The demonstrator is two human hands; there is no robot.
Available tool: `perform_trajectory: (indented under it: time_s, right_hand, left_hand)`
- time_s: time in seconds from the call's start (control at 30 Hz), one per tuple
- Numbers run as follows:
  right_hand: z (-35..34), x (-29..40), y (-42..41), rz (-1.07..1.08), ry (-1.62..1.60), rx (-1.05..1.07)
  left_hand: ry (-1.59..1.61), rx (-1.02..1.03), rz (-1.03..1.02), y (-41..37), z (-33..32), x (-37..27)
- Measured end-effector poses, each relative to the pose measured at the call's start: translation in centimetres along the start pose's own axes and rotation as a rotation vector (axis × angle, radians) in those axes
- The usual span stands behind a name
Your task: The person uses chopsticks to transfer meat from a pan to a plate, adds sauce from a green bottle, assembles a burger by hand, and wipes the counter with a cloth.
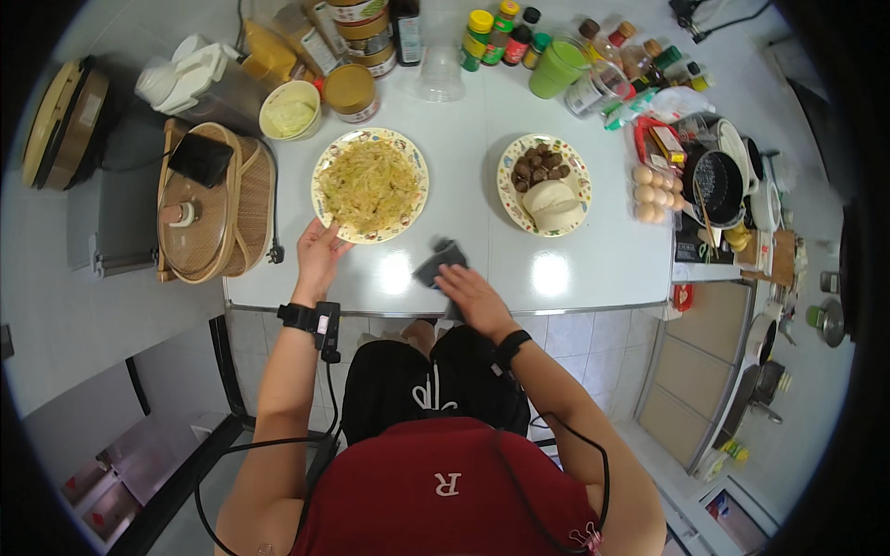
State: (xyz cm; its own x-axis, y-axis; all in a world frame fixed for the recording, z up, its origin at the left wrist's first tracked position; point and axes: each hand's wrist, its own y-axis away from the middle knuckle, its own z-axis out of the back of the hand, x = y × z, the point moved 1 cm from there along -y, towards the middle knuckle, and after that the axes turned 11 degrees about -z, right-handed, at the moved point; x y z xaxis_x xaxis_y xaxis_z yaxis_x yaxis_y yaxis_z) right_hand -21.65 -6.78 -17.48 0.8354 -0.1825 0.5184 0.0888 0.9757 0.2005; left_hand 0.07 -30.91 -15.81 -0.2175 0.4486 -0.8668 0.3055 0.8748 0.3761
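Note:
At the front left of the white table (pixel 459 208), my left hand (pixel 320 250) holds the near rim of a patterned plate (pixel 323 219). Shredded, cooked yellow-green food (pixel 372 184) covers most of that plate. My right hand (pixel 476 295) presses on a dark grey cloth (pixel 441 264) by the table's front edge; the cloth is bunched and slightly blurred, and part of it hangs at the edge. To the right of it and farther back lies a second patterned plate (pixel 511 208), bearing brown chunks of food (pixel 539 167) and white bun-like pieces (pixel 554 205).
A lidded woven basket (pixel 254 208) stands at the left with a black phone-like device (pixel 201 160) on top. A paper bowl (pixel 290 111), a gold-lidded jar (pixel 351 94) and several seasoning bottles (pixel 480 42) line the back. Eggs (pixel 657 194) and a black pan (pixel 716 184) are at right.

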Motion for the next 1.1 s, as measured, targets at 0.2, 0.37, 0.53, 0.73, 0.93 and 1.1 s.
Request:
perform_trajectory:
  time_s: [0.2, 0.37, 0.53, 0.73, 0.93, 1.1]
  right_hand:
    - [2.9, -11.6, 8.6, -0.486, 0.074, -0.45]
    - [6.3, -21.6, 16.2, -0.834, 0.072, -0.656]
    - [9.9, -24.6, 16.2, -0.913, 0.438, -0.636]
    - [11.3, -21.1, 5.8, -0.731, -0.611, -0.695]
    - [11.0, -21.3, -0.8, -0.863, -1.347, -0.448]
    - [10.9, -22.1, -1.4, -0.829, -1.224, -0.377]
  left_hand:
    - [0.01, 0.031, 0.058, -0.5, -4.3, 3.7]
    - [0.016, 0.085, 0.059, 0.3, -6.2, 4.3]
    - [0.001, 0.069, 0.05, 0.8, -7.0, 5.3]
    - [-0.003, 0.021, 0.056, 2.0, -7.8, 6.5]
    - [-0.056, -0.032, 0.108, 3.7, -7.3, 6.7]
    - [-0.334, -0.048, 0.286, 4.0, -7.1, 4.5]
